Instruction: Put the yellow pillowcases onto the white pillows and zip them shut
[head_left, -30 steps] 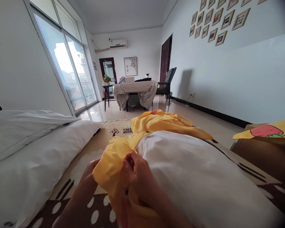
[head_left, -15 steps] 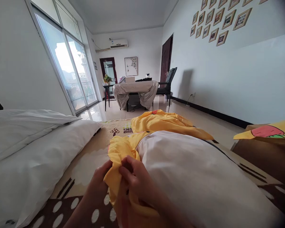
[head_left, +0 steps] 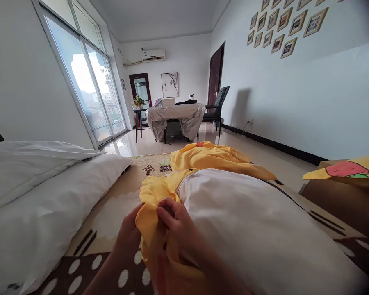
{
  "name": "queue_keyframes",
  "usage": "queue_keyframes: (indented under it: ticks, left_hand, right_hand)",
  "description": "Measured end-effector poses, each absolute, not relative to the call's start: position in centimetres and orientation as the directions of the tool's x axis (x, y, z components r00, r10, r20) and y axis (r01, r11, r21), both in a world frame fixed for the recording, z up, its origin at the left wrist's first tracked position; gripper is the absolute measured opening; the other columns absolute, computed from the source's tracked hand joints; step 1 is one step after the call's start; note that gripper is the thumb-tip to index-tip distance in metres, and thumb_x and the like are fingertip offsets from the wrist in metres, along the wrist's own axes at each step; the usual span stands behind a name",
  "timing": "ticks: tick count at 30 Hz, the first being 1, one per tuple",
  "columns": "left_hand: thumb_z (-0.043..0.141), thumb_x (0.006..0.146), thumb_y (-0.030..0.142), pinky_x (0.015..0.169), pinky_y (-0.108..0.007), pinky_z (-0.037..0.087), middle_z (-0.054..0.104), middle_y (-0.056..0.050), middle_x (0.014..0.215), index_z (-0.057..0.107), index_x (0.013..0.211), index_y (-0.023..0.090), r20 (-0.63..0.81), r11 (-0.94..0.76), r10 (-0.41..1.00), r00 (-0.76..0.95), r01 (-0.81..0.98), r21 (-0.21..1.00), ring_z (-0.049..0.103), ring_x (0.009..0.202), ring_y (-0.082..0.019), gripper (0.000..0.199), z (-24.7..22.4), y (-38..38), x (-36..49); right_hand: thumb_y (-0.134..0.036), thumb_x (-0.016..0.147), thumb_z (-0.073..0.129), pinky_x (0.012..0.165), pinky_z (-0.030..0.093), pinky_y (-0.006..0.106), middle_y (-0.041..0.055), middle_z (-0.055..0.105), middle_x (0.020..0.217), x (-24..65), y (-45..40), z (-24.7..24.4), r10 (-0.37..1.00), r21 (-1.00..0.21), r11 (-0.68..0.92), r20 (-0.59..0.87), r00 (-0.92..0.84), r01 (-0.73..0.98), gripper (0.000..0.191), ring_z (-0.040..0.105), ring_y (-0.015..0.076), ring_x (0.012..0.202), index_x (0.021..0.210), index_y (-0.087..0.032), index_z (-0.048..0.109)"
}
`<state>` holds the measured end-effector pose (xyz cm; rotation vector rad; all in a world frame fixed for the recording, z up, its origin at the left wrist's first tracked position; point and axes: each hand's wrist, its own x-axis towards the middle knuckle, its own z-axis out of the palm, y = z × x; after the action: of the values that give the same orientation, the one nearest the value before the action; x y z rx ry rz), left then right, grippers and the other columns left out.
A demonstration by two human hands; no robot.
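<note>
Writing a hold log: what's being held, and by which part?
The yellow cloth: left grip at its left edge, right grip apparently pinching a fold.

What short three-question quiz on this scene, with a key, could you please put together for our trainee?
1. What do the left hand and right hand hold: A, a paper cup; B, yellow cloth; C, a book?
2. True or false: the right hand is nearer than the left to the white padded item.
3. Fill in: in the lower left, the patterned blanket has white spots on a ____ ground.
Key: 1, B; 2, true; 3, brown.
</note>
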<state>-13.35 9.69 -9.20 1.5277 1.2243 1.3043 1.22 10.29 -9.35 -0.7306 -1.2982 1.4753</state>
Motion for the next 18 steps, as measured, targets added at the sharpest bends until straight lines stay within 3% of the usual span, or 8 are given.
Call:
queue_keyframes:
  ticks: [6,11,18]
  left_hand:
    - [0.063,0.062,0.037,0.051,-0.023,0.043,0.053,0.001,0.059,0.056,0.066,0.016,0.232,-0.245,0.969,0.086,0.19,0.951,0.049,0.06,-0.015,0.022,-9.5,10.2,-13.7]
    - [0.069,0.061,0.037,0.053,-0.023,0.043,0.049,0.002,0.056,0.053,0.063,0.017,0.208,-0.205,0.978,0.013,0.229,0.952,0.048,0.061,-0.015,0.026,-8.8,9.4,-13.4]
    - [0.07,0.061,0.033,0.056,-0.022,0.044,0.054,0.001,0.061,0.059,0.069,0.015,0.155,-0.156,0.988,0.011,0.05,0.987,0.048,0.066,-0.015,0.022,-8.5,9.2,-13.0]
  right_hand:
    - [-0.046,0.078,0.067,0.06,0.037,0.023,-0.0007,0.055,0.074,1.7,10.6,-9.2,0.924,-0.973,0.045,0.126,-0.362,-0.224,0.034,0.048,0.011,0.067,0.088,-0.015,0.058]
    - [-0.046,0.074,0.07,0.051,0.034,0.021,-0.004,0.051,0.067,1.7,10.6,-9.3,0.892,-0.956,-0.023,0.112,-0.439,-0.292,0.035,0.044,0.0087,0.059,0.083,-0.016,0.054]
    - [-0.048,0.07,0.074,0.05,0.033,0.021,-0.0047,0.049,0.065,1.3,10.8,-9.8,0.892,-0.943,-0.064,0.092,-0.442,-0.327,0.039,0.043,0.0084,0.057,0.079,-0.018,0.052]
